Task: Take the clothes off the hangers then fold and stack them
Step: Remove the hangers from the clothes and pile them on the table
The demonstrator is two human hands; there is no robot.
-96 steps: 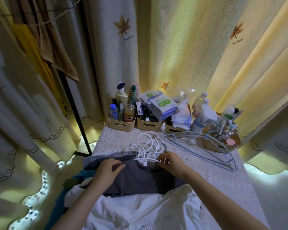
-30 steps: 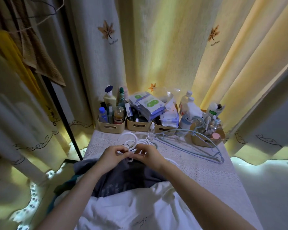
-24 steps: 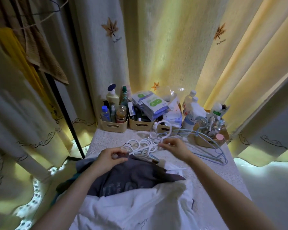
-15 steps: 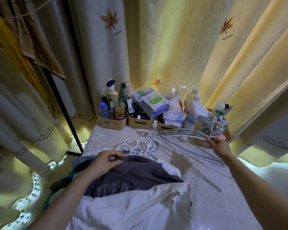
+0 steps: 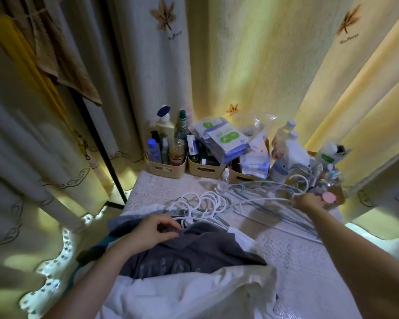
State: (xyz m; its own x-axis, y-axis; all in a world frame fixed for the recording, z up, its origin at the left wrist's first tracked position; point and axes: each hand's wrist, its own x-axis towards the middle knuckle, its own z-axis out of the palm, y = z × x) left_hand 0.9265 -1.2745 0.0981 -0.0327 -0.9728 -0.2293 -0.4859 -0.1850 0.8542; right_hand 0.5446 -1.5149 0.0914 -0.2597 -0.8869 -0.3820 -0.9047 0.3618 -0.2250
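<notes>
A dark grey shirt (image 5: pixel 194 252) lies on a pile of clothes at the near edge of the table, with a white garment (image 5: pixel 182 293) in front of it. My left hand (image 5: pixel 154 231) pinches the grey shirt's collar. Several white hanger hooks (image 5: pixel 200 201) stick out just beyond that collar. My right hand (image 5: pixel 309 201) reaches far right and grips a white hanger (image 5: pixel 258 200) by its neck, over a heap of blue wire hangers (image 5: pixel 274 212).
Three beige bins (image 5: pixel 166 168) full of bottles and packets line the back of the lace-covered table (image 5: pixel 297 261). A basket of toiletries (image 5: pixel 332 187) sits at the right rear. Curtains surround the table; a black rack pole (image 5: pixel 97 143) stands left.
My right hand pulled a white hanger out of the grey shirt's collar and carried it right to the blue hanger heap. My left hand stayed on the collar.
</notes>
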